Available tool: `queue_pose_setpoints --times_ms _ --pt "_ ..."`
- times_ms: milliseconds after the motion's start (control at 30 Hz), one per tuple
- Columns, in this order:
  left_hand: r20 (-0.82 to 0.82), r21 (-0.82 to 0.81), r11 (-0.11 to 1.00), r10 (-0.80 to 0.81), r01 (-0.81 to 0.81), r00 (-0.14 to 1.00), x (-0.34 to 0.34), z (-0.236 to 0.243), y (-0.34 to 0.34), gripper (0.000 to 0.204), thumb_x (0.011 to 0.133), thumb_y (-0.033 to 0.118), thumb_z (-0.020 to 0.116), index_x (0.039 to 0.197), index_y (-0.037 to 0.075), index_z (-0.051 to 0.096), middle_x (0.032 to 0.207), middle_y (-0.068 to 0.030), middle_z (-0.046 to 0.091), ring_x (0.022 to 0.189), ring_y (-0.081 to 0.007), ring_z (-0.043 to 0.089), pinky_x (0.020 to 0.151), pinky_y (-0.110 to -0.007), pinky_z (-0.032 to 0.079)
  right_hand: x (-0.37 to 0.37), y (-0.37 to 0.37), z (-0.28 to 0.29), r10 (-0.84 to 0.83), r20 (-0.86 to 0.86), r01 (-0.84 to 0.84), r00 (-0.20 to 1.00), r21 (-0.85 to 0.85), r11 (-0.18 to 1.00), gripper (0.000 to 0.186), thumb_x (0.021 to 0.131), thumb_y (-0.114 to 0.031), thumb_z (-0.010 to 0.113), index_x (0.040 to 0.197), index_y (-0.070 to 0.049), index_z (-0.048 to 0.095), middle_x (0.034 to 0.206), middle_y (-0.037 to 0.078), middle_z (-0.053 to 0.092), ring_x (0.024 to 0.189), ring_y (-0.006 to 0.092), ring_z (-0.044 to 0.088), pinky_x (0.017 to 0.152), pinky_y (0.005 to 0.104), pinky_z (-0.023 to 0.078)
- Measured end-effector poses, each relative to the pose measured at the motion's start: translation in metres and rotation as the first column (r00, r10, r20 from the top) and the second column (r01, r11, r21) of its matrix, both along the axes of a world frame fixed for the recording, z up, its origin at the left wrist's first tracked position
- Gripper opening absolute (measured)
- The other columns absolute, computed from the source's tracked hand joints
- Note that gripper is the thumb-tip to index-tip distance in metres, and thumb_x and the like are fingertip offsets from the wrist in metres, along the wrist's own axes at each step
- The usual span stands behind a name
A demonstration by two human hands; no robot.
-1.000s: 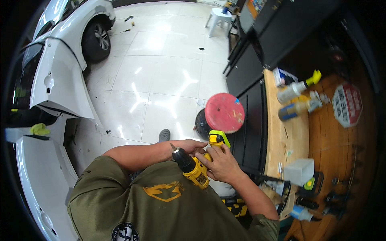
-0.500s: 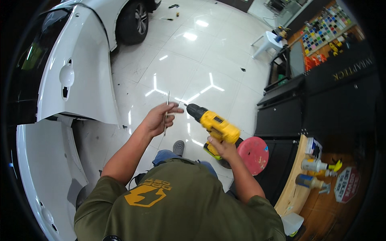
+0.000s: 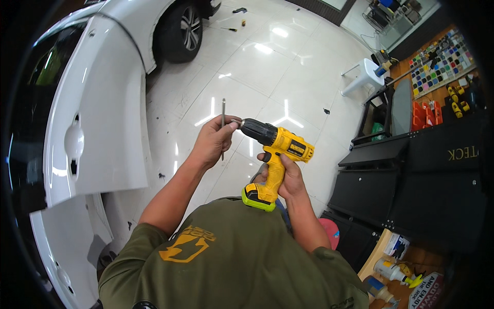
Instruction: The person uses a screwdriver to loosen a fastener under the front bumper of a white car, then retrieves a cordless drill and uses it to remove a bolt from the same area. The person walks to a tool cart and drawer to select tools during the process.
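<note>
A white car (image 3: 116,92) was seen at left, black cabinets (image 3: 432,190) at right, a white stool (image 3: 367,76) farther off. A yellow-black drill (image 3: 275,167) was held in front of the torso, nose pointed left. Its grip was clamped by the right hand (image 3: 292,180). A slim metal rod (image 3: 223,109) was gripped by the left hand (image 3: 210,143), roughly crosswise to the drill, right at its nose; exact contact there couldn't be told.

Drill (image 3: 275,169): matt plastic. Rod (image 3: 223,114): smooth metal. Floor tiles (image 3: 242,72): glossy.
</note>
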State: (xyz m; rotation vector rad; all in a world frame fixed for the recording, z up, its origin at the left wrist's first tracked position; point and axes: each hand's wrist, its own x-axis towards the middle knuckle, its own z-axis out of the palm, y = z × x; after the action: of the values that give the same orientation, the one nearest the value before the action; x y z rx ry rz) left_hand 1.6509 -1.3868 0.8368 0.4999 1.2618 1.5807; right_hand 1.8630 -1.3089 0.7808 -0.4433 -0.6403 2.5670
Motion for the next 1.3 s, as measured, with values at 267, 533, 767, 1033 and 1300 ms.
queue_pose_setpoints --times_ms 267,533,767,1033,1300 --pt "-0.127 -0.025 0.999 0.035 -0.038 0.991 -0.002 0.030 0.152 0.021 0.088 0.011 0.057 0.106 0.000 0.059 0.069 0.0014 0.052 0.048 -0.0030 0.037 0.043 -0.019 0.031 -0.014 0.158 0.014 0.006 0.016 -0.006 1.000 0.003 1.000 0.039 0.093 -0.032 0.051 0.118 -0.003 0.049 0.098 0.016 0.062 0.062 0.0187 0.062 0.052 0.0283 0.051" --pt "-0.152 -0.010 0.996 0.081 -0.084 0.985 -0.045 0.028 0.278 0.021 0.087 0.012 0.059 0.106 0.001 0.059 0.066 0.0029 0.050 0.047 -0.0026 0.038 0.043 -0.019 0.031 -0.066 0.285 0.022 -0.020 0.123 0.015 0.992 0.043 0.999 0.042 0.089 -0.035 0.056 0.116 -0.004 0.051 0.090 0.017 0.064 0.055 0.0208 0.063 0.047 0.0294 0.052" --pt "-0.039 0.004 0.996 0.094 -0.094 0.995 -0.119 0.009 0.409 0.021 0.086 0.009 0.061 0.106 0.003 0.057 0.068 0.0035 0.049 0.048 -0.0032 0.038 0.044 -0.019 0.031 -0.141 0.412 0.024 -0.068 0.306 0.017 0.950 0.163 0.986 0.042 0.091 -0.038 0.051 0.114 -0.003 0.051 0.087 0.016 0.063 0.051 0.0199 0.059 0.045 0.0299 0.050" --pt "-0.041 0.037 0.992 -0.118 0.119 0.992 -0.206 0.033 0.583 0.025 0.085 0.009 0.062 0.110 0.004 0.057 0.063 0.0059 0.046 0.046 -0.0019 0.037 0.041 -0.018 0.027 -0.216 0.569 0.050 -0.174 0.436 0.128 0.883 0.133 0.983 0.039 0.087 -0.038 0.054 0.107 -0.004 0.053 0.076 0.013 0.059 0.051 0.0192 0.057 0.046 0.0300 0.048" --pt "-0.022 0.045 0.994 -0.098 0.099 0.995 -0.241 0.026 0.750 0.030 0.084 0.008 0.062 0.113 0.004 0.055 0.066 0.0050 0.045 0.046 -0.0021 0.035 0.040 -0.018 0.026 -0.261 0.724 0.024 -0.201 0.090 0.194 0.975 0.082 0.978 0.039 0.086 -0.026 0.057 0.116 -0.004 0.049 0.092 0.013 0.061 0.057 0.0201 0.059 0.049 0.0307 0.049"
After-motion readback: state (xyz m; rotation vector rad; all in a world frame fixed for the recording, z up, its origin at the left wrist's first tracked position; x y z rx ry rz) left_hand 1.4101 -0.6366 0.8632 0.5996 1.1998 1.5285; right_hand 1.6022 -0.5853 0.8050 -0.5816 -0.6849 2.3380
